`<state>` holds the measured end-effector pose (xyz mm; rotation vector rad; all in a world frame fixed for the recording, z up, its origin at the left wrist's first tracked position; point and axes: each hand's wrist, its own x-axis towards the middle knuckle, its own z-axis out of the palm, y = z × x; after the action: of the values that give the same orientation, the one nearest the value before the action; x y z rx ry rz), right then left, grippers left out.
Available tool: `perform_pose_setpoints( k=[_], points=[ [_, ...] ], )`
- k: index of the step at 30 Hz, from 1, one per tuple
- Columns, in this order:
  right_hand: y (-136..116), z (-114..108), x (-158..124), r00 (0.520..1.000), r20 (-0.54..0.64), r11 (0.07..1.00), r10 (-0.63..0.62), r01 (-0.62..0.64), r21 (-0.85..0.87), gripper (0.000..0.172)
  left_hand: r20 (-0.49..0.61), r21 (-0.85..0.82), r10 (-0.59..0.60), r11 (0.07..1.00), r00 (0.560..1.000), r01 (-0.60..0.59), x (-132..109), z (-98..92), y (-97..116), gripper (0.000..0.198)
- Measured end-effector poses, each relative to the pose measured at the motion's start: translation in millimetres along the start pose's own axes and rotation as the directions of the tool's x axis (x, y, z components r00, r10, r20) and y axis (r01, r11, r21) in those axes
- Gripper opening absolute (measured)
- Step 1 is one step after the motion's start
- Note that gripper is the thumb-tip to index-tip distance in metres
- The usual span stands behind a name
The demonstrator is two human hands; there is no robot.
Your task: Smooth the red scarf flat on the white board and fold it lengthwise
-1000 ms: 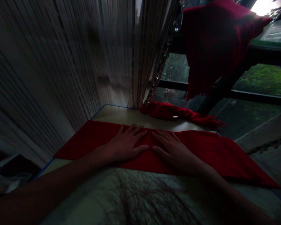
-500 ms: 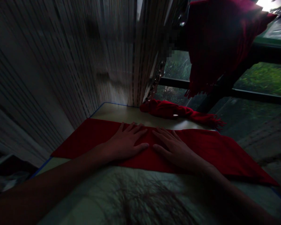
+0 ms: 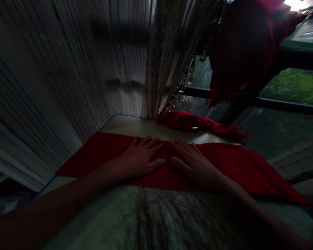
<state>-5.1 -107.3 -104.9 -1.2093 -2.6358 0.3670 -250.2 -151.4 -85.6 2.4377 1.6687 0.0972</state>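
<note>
Across the pale table (image 3: 130, 123) lies a long red cloth (image 3: 224, 163), spread flat and reaching to the table's left and right edges. My left hand (image 3: 141, 156) rests palm down on it, left of the middle, with its fingers spread. To its right, my right hand (image 3: 191, 158) also lies flat on the cloth, fingers apart and slightly bent toward the left. A small strip of cloth shows between the two thumbs. Neither hand grips anything. The cloth under both palms is hidden.
A twisted red scarf (image 3: 200, 124) with fringed ends lies along the table's far edge. Another fringed red scarf (image 3: 240, 52) hangs before the window (image 3: 289, 86). String curtains (image 3: 127, 62) with beads hang at the left and back. Blurred hair (image 3: 167, 215) crosses the bottom foreground.
My right hand has shifted very slightly to the right on the cloth. My left hand stays in place. The curtain strings and beads have swayed, and the hair in the foreground has moved.
</note>
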Motion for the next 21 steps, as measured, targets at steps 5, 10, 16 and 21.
perform_pose_setpoints(
  k=[5,10,16,21],
  points=[
    [3.8,4.1,0.1,1.000,-0.002,0.999,-0.022,0.022,-0.030,0.074,-0.009,-0.011,0.013,1.000,1.000,-0.013,-0.4,1.3,-1.3,0.076],
    [7.0,7.4,0.3,0.999,-0.027,0.999,-0.038,0.037,-0.035,0.072,-0.020,-0.011,0.017,1.000,1.000,-0.017,-0.8,2.9,-2.7,0.076],
    [7.6,7.7,0.3,0.999,-0.028,0.999,-0.037,0.035,-0.041,0.072,-0.016,-0.011,0.010,1.000,1.000,-0.010,-0.7,1.3,-1.1,0.075],
    [5.6,6.4,0.5,1.000,-0.012,0.999,-0.024,0.023,-0.046,0.074,-0.011,-0.005,0.008,1.000,1.000,-0.008,-0.7,1.1,-0.4,0.075]
  ],
)
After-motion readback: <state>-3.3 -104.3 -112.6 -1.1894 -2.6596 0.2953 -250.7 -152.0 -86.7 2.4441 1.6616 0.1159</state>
